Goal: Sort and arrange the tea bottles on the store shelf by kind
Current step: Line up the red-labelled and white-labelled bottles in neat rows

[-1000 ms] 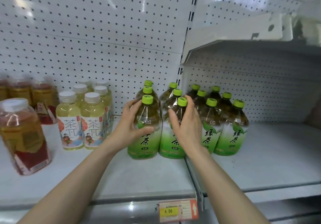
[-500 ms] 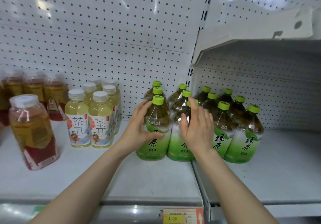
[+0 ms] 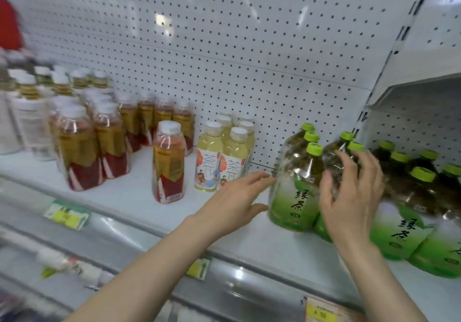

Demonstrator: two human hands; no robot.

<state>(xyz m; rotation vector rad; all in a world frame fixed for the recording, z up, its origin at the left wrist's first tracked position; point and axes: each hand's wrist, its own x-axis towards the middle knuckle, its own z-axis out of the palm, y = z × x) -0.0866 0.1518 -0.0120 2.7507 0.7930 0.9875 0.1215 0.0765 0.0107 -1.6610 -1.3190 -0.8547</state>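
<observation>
Several green-capped green tea bottles (image 3: 296, 187) stand in rows at the right of the white shelf (image 3: 139, 197). My left hand (image 3: 234, 202) is open beside the front-left green bottle, fingertips at its side. My right hand (image 3: 349, 197) is spread with straight fingers in front of the neighbouring green bottle (image 3: 335, 157), and I cannot tell if it touches it. A lone red-labelled tea bottle (image 3: 168, 162) stands in the middle. Behind it is a group of pale yellow tea bottles (image 3: 224, 157).
More red-labelled amber bottles (image 3: 82, 147) crowd the left of the shelf, blurred. White bottles (image 3: 25, 122) stand at far left. A pegboard wall (image 3: 224, 47) backs the shelf. Price tags (image 3: 66, 215) hang on the front rail. An upper shelf bracket (image 3: 411, 72) overhangs the right bay.
The camera has swung left, showing more of the left bottles. My left hand has let go of the front green bottle and opened beside it. My right hand's fingers have spread.
</observation>
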